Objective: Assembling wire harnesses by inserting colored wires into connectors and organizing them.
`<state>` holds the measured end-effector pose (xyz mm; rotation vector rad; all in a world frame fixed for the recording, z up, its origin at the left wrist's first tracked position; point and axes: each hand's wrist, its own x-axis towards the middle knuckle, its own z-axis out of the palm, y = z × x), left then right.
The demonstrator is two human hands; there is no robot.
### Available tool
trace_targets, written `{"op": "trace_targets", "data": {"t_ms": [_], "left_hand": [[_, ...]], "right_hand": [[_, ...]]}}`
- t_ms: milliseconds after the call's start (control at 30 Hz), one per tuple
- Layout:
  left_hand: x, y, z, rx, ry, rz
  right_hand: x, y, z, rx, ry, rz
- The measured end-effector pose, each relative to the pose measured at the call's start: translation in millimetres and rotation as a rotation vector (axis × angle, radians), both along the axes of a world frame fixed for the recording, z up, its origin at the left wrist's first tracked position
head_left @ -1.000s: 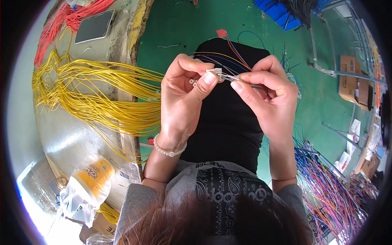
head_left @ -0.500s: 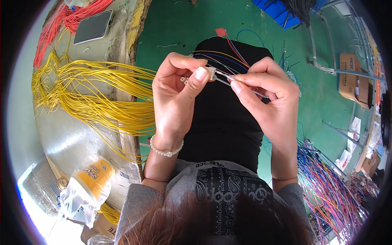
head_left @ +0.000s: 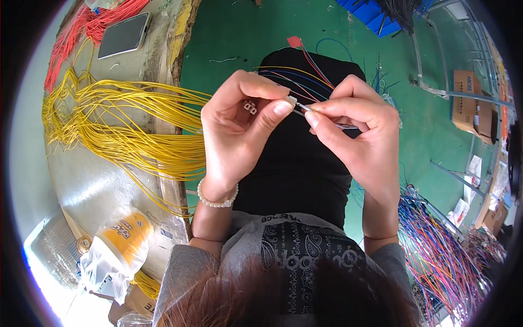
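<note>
My left hand [head_left: 234, 128] pinches a small whitish plastic connector housing [head_left: 292, 101] between thumb and forefinger. A second small connector block [head_left: 250, 107] with visible holes sits within the curl of that hand's fingers. My right hand [head_left: 362, 122] grips a thin whitish wire [head_left: 303, 107] between thumb and forefinger, its end right at the housing. Whether the tip is inside the housing I cannot tell; my left thumb partly covers it. Another pale wire runs beside it from the housing toward my right hand. Several coloured wires [head_left: 318, 76] lie across my black-clad lap behind the hands.
To the left, a bundle of yellow wires [head_left: 152, 152] hangs over the worn table edge [head_left: 173, 65]. A phone [head_left: 124, 35], red wires [head_left: 117, 13] and a bagged yellow-and-white cup [head_left: 128, 237] rest there. On the right are a multicoloured wire heap [head_left: 436, 250] and a cardboard box [head_left: 466, 103].
My left hand has shifted slightly right with the housing, and the gap between it and my right fingertips has narrowed. The second connector block now shows more fully.
</note>
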<state>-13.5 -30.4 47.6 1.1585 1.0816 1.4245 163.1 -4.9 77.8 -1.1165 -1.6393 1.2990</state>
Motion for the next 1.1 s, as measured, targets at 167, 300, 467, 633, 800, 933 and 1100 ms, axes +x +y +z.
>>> {"op": "trace_targets", "data": {"t_ms": [167, 300, 467, 633, 800, 933, 1100], "left_hand": [[1.6, 0.0, -1.9, -0.023, -0.044, -0.030], [1.0, 1.5, -4.3, -0.055, -0.194, -0.020], [-11.6, 4.9, -0.9, -0.176, -0.241, 0.060], [-23.8, 3.9, -2.1, -0.351, 0.028, 0.063], [-20.1, 7.0, -24.0, -0.367, 0.714, 0.150], [-11.5, 10.1, -46.9, -0.115, 1.461, 0.127], [3.5, 10.6, -72.9, -0.011, 1.419, 0.065]], "right_hand": [[-4.2, 2.8, -4.7, -0.016, 0.015, 0.016], [1.2, 5.9, -11.2, -0.261, 0.161, 0.096], [45.6, 28.2, -51.9, 0.016, -0.073, -0.219], [72.9, 45.3, -146.5, -0.062, -0.794, -0.238], [63.8, 38.3, -187.8, 0.007, -0.785, -0.176], [56.4, 40.3, -181.9, -0.264, -0.404, -0.236], [51.1, 34.5, -175.7, -0.408, -0.204, -0.247]]}}
